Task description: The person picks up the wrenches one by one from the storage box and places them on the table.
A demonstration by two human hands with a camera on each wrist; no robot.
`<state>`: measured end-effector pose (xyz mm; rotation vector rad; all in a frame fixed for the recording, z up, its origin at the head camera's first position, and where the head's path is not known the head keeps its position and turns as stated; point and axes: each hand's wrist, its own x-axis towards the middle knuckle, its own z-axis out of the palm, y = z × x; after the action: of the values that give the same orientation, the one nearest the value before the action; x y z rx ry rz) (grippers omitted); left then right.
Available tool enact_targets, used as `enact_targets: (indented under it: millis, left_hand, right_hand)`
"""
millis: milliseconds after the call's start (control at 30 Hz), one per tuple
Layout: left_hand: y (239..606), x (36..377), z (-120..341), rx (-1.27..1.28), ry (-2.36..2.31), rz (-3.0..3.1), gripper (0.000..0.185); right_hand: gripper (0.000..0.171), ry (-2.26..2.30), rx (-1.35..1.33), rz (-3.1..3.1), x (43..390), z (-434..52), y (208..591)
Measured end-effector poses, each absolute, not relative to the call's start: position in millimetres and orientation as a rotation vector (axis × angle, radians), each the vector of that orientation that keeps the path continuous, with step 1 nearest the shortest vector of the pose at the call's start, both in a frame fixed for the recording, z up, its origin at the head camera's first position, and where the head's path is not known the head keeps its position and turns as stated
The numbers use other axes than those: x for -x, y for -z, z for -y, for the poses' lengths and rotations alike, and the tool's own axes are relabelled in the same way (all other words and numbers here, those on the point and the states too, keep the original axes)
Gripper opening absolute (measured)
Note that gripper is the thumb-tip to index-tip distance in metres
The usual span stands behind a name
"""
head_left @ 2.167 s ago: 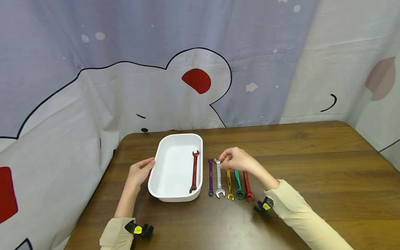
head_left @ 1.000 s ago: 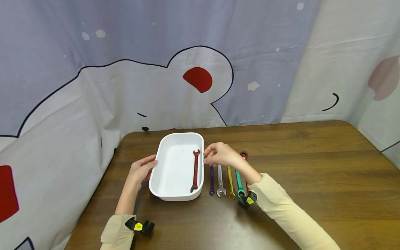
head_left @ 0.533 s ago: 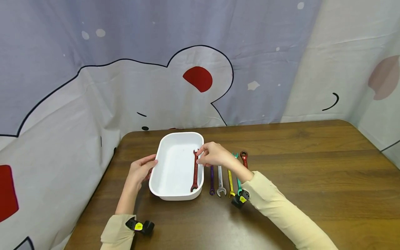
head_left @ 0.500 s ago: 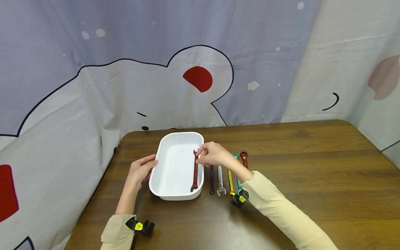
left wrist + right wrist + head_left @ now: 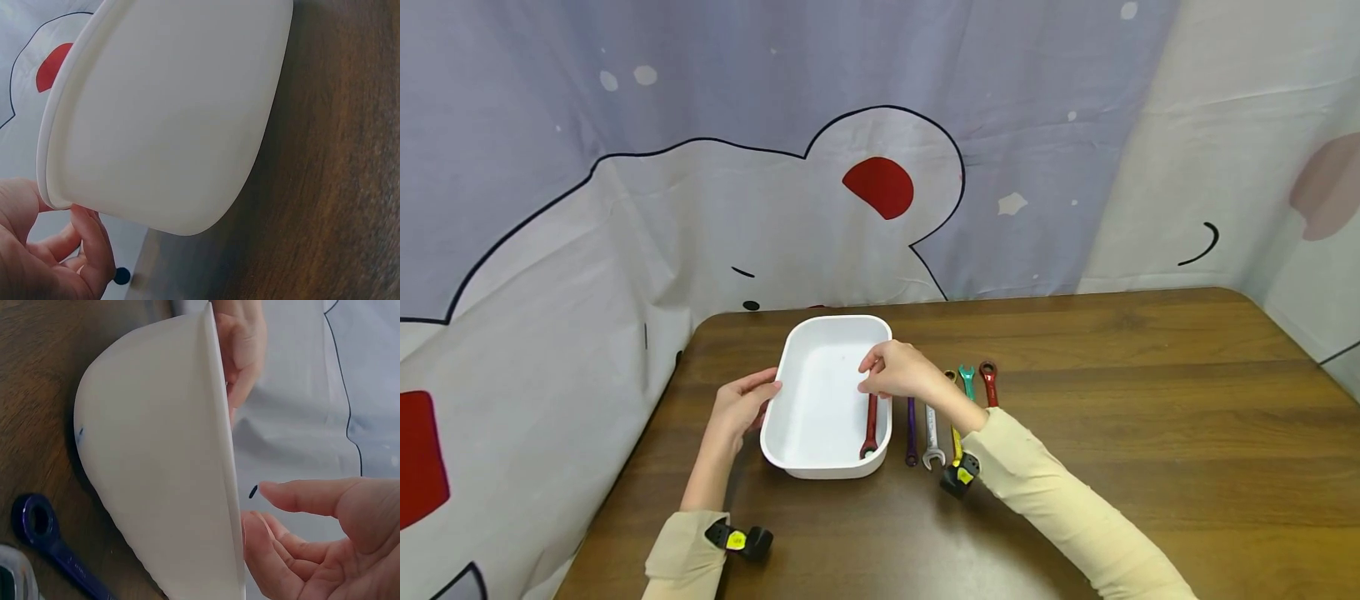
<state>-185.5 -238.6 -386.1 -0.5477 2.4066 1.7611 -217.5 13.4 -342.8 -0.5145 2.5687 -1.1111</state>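
A white rectangular tray (image 5: 820, 400) stands on the table, and a red wrench (image 5: 870, 425) lies inside along its right wall. My left hand (image 5: 739, 406) pinches the tray's left rim, the thumb on top and the fingers underneath, as the left wrist view shows. Over the right rim reaches my right hand (image 5: 904, 372), covering the upper end of the red wrench in the head view. In the right wrist view the right hand's thumb and bent fingers (image 5: 259, 544) stand apart beside the tray's rim, with nothing between the tips.
Right of the tray lies a row of wrenches: purple (image 5: 912, 433), silver (image 5: 932, 437), yellow (image 5: 957, 442), green (image 5: 967, 379) and a second red wrench (image 5: 989, 382), partly hidden by the right forearm. A printed curtain (image 5: 1000, 150) hangs behind the wooden table (image 5: 1135, 375).
My right hand has moved left from the silver wrench, across the tray's right rim, to above the red wrench inside. The left hand has kept its grip on the tray.
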Motion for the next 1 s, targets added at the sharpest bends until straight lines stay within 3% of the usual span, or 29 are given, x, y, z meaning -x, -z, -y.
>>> enact_targets:
  millis: [1000]
  left_hand:
    - [386.2, 186.8, 237.4, 0.583, -1.74, -2.422, 0.044]
  right_hand:
    - [0.027, 0.987, 0.414, -2.677, 218.4, 19.0, 352.9]
